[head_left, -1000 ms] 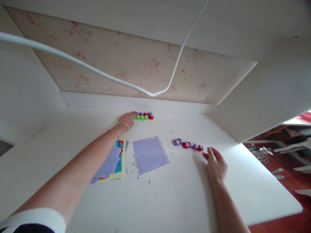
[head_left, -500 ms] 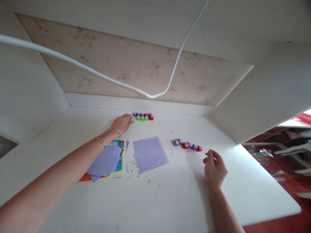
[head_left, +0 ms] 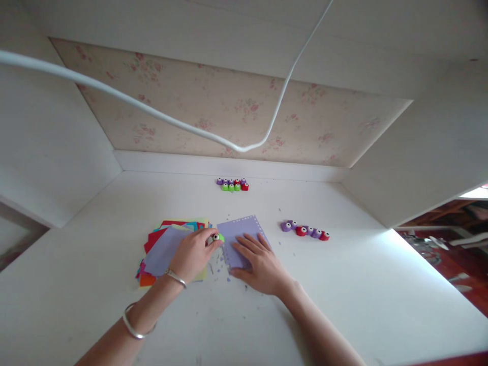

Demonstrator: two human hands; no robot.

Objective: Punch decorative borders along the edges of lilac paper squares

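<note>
Between the thumb and fingers of my left hand (head_left: 193, 255) is a small green craft paper punch (head_left: 220, 237) with a white, dark-centred button. It is just left of the purple sheet (head_left: 231, 231), close to its edge. My right hand (head_left: 264, 265) lies flat on that sheet, fingers spread, pressing it to the desk. A row of small punched holes runs along the sheet's visible edges. Under and beside my left hand is a stack of coloured papers (head_left: 162, 251), a purple piece on top. Tiny paper scraps (head_left: 218, 272) lie between stack and sheet.
Purple, red and green punches (head_left: 231, 187) stand in two rows near the back of the white desk (head_left: 366, 284). A line of purple and red punches (head_left: 301, 231) sits right of the sheet. A white cable (head_left: 213, 138) hangs across the view.
My left hand has brought the green punch from the back rows toward the purple sheet. My right hand has moved left from beside the right-hand punches and now lies flat on the sheet.
</note>
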